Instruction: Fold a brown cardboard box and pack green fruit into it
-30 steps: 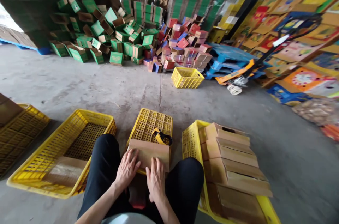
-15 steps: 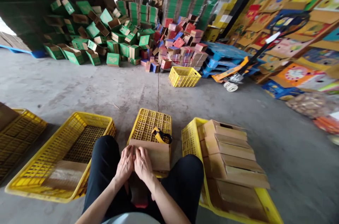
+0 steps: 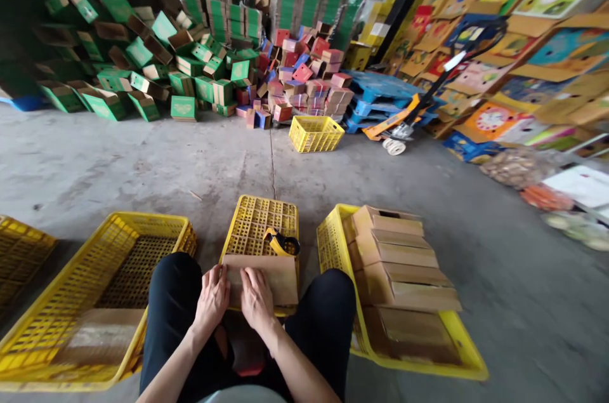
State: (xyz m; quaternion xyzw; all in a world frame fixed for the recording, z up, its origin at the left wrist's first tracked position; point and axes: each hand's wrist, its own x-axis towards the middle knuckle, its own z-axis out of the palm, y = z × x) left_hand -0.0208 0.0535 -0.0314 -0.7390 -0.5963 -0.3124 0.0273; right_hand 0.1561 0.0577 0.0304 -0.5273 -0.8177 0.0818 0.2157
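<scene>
A brown cardboard box [image 3: 283, 279] lies on the near part of an upturned yellow crate [image 3: 261, 216] between my knees. My left hand [image 3: 212, 296] is closed at the box's left end, fingertips over its edge. My right hand [image 3: 257, 300] rests on the top of the box, its fingers stretched out and slightly bent. Just behind the box, on the crate, lies a tape dispenser [image 3: 280, 242] with a yellow handle and a black roll end. The box's underside and part of its near side are hidden by my hands.
At my right, a yellow crate [image 3: 329, 249] holds several cardboard boxes [image 3: 404, 263]. A yellow crate [image 3: 183, 231] on the left contains a taped cardboard box [image 3: 102, 334]. Farther off are another yellow crate [image 3: 316, 134], heaped green cartons [image 3: 183, 108] and a pallet jack [image 3: 397, 127].
My hands have moved apart: the left is now at the box's left end, the right flat on its top. The whole view has shifted slightly to the right.
</scene>
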